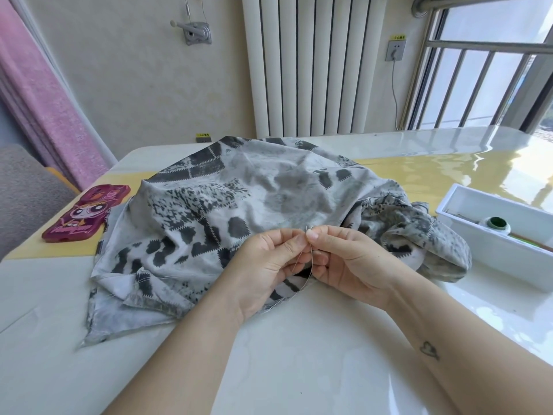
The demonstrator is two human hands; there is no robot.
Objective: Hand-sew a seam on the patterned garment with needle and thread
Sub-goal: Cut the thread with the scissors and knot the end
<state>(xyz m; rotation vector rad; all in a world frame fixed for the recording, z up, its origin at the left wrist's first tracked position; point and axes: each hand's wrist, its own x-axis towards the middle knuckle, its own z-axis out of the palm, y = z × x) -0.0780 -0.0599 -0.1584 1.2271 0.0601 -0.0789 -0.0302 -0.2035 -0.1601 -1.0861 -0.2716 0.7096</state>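
Two bare forearms enter from the lower edge; the right one bears a small heart-shaped tattoo (429, 350). Left hand (269, 265) and right hand (350, 262) meet fingertip to fingertip above the near edge of the patterned garment (224, 205). The right hand pinches the needle (307, 229) between thumb and forefinger, with its tip showing just above the thumbnail. The left hand has its fingers curled and pinches the thread (305, 274) just beside the needle. The thread hangs in a loop between the two palms and trails onto the white surface (299, 354). The grey and white garment lies crumpled in a mound at the middle of the surface. A pink cartoon phone case (86, 212) lies near its left edge. A white tray (493, 244) stands to the right and holds a green-topped spool (496, 223). A white radiator (305, 64) stands behind.
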